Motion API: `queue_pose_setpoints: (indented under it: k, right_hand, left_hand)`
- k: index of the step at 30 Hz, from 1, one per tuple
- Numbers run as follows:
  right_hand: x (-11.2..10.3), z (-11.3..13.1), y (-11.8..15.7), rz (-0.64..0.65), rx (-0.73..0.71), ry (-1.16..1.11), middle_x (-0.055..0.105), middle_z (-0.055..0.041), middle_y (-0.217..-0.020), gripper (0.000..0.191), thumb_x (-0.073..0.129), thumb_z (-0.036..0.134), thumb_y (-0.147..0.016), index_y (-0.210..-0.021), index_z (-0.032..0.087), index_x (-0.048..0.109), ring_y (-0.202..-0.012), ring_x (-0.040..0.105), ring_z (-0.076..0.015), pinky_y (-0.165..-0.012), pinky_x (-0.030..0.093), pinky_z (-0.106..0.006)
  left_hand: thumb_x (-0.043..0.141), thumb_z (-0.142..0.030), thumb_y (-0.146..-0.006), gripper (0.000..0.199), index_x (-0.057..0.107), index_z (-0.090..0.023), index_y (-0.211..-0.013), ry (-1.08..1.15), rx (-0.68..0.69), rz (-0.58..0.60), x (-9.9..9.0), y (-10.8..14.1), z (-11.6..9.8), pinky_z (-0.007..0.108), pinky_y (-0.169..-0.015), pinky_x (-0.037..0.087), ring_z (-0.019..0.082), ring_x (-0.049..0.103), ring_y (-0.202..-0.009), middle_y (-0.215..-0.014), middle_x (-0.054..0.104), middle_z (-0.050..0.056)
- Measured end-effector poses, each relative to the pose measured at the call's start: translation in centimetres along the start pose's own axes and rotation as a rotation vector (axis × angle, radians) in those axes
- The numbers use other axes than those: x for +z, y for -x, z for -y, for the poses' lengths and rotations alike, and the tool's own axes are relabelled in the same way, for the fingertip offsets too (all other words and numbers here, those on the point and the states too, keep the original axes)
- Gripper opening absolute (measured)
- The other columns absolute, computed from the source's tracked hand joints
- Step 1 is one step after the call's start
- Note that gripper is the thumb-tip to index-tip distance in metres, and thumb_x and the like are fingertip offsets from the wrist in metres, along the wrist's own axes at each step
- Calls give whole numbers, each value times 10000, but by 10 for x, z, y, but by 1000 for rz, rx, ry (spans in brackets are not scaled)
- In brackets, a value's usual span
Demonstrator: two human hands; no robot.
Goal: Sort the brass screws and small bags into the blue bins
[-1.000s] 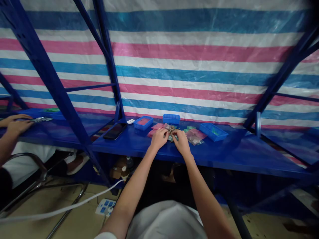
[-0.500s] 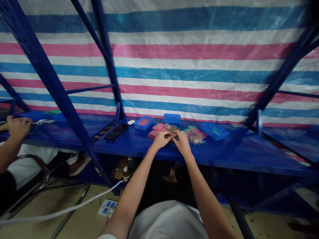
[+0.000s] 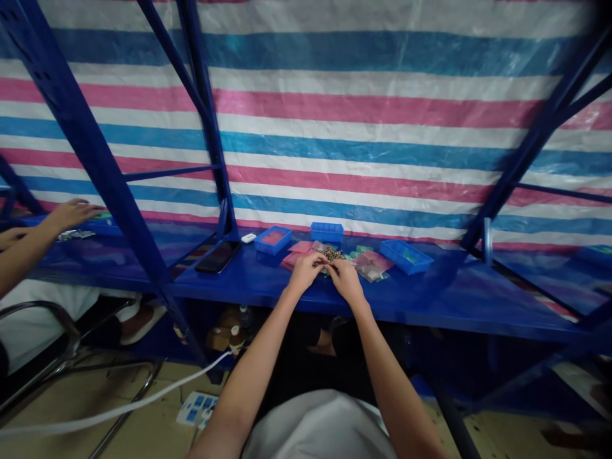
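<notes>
My left hand and my right hand meet at the fingertips over the near side of a pile of small brass-coloured metal parts. The fingers of both hands are pinched together; whatever lies between them is too small to make out. Pink plastic bags lie left of the pile, close to my left hand. To the right of my right hand is a clear and pink bag with small contents. Green pieces show just behind that bag.
Blue trays stand behind the pile: a left tray holding pink pieces, a middle tray and a right tray with green pieces. A phone and a white case lie left. Beyond the blue post, a co-worker's hand reaches out.
My hands stay together at the pile, with the fingers slightly shifted and the metal parts more exposed. At left, the co-worker's hand has moved forward and right toward a tray. My view has shifted slightly.
</notes>
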State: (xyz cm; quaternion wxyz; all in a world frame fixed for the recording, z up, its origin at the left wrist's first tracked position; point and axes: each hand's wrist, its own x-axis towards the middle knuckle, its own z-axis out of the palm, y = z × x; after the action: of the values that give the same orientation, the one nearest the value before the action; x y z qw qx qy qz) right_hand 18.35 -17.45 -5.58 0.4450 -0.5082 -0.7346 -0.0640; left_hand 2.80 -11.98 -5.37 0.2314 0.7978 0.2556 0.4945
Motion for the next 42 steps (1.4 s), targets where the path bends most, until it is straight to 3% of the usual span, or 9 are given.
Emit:
queue_pose_setpoints:
  k: [5,10,15,17,19,23,28,33,42]
  right_hand:
    - [-1,6,5,-53,-17,15,686,-85,-836,230,476,298,-950,-918,189,676,-816,618,-232,-758,490,-352]
    - [-16,22,6,-247,38,74,672,-144,-980,309,397,353,-983,-1040,180,646,-937,591,-257,-890,447,-408]
    - [-19,14,-67,-318,139,135,663,-160,-1029,400,303,377,-1002,-1181,152,581,-993,586,-259,-902,429,-403]
    - [-15,-1,-95,-276,194,159,686,-111,-898,391,370,406,-977,-1198,152,568,-878,617,-245,-797,458,-353]
    - [-13,-15,-102,-244,254,194,687,-96,-809,403,429,397,-952,-1220,123,551,-785,627,-236,-720,452,-319]
    - [-12,-33,-61,-188,269,259,689,-100,-824,353,414,348,-953,-1176,133,583,-767,621,-235,-695,426,-309]
    - [-13,-33,-16,-57,121,291,660,-110,-844,306,428,320,-951,-892,162,683,-849,572,-244,-801,416,-351]
    - [-4,-28,-9,47,29,302,644,-104,-921,203,537,307,-914,-892,204,711,-896,531,-248,-820,414,-366]
    - [-1,-39,-9,25,146,404,614,-121,-932,177,546,227,-906,-989,211,701,-925,512,-253,-777,432,-366]
  left_hand:
    - [642,-133,-830,257,668,-207,-1075,-26,25,22,-1,1,-6,295,-868,531,192,690,-947,-1025,728,39]
    - [625,-185,-852,396,569,-191,-1243,-72,-16,-45,-1,-1,-6,271,-774,541,179,688,-875,-1031,715,59]
    - [534,-236,-912,272,627,-188,-1163,-177,-61,-80,-2,1,-5,309,-759,518,200,673,-775,-912,720,62]
    - [550,-234,-902,246,647,-191,-1124,-207,-66,-63,-3,2,-5,308,-759,513,206,675,-771,-909,725,62]
    - [553,-234,-901,224,659,-192,-1094,-233,-72,-55,-2,3,-5,307,-765,509,212,678,-787,-923,729,68]
    - [535,-259,-917,183,690,-206,-1000,-295,-89,-76,-1,3,-4,320,-776,495,218,659,-779,-881,724,63]
    - [485,-212,-928,203,687,-213,-941,-418,-123,-160,-4,3,-4,363,-880,448,249,585,-932,-928,692,76]
    - [559,-221,-881,158,693,-201,-963,-527,-137,-131,-5,3,3,429,-946,401,296,506,-1019,-989,659,108]
    - [551,-218,-892,162,712,-203,-897,-579,-72,45,1,4,8,389,-918,423,264,543,-982,-939,637,90]
